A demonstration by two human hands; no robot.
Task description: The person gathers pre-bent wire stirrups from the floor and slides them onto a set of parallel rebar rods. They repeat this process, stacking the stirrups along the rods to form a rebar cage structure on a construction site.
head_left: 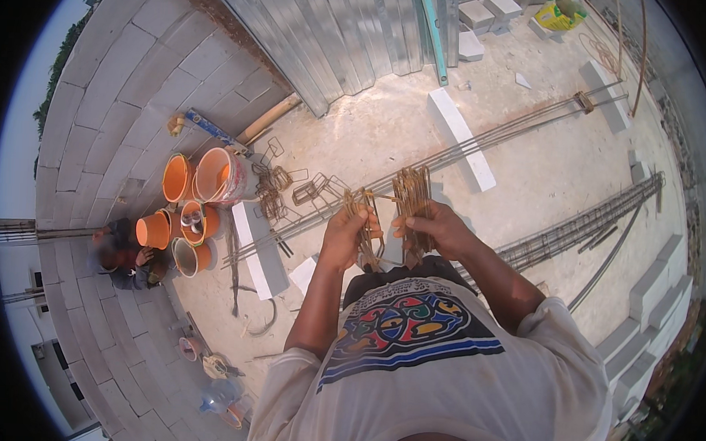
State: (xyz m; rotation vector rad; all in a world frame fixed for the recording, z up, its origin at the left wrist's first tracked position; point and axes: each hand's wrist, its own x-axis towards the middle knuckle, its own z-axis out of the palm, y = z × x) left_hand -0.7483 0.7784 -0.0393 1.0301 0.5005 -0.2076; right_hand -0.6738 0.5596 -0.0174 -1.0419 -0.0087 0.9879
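Observation:
In front of my body, my left hand (346, 234) is closed around a bundle of rusty rebar stirrups (370, 251). Close by on the right, my right hand (441, 231) grips a thicker bundle of stirrups (411, 188), its thumb pressed across the wires. The upper ends of the two bundles nearly meet. Beyond my hands, long thin rebar rods (506, 139) run slantwise, propped on a white block (460, 138) and another white block (259, 252). Loose stirrups (311, 189) lie on the floor beside the rods, left of my hands.
Orange buckets (177, 178) and a large whitish bucket (218, 175) stand by the grey block wall (151, 62). A person (123, 254) crouches there. An assembled rebar cage (581, 226) lies at right, near stacked blocks (649, 304). Corrugated metal sheets (337, 38) stand at the back.

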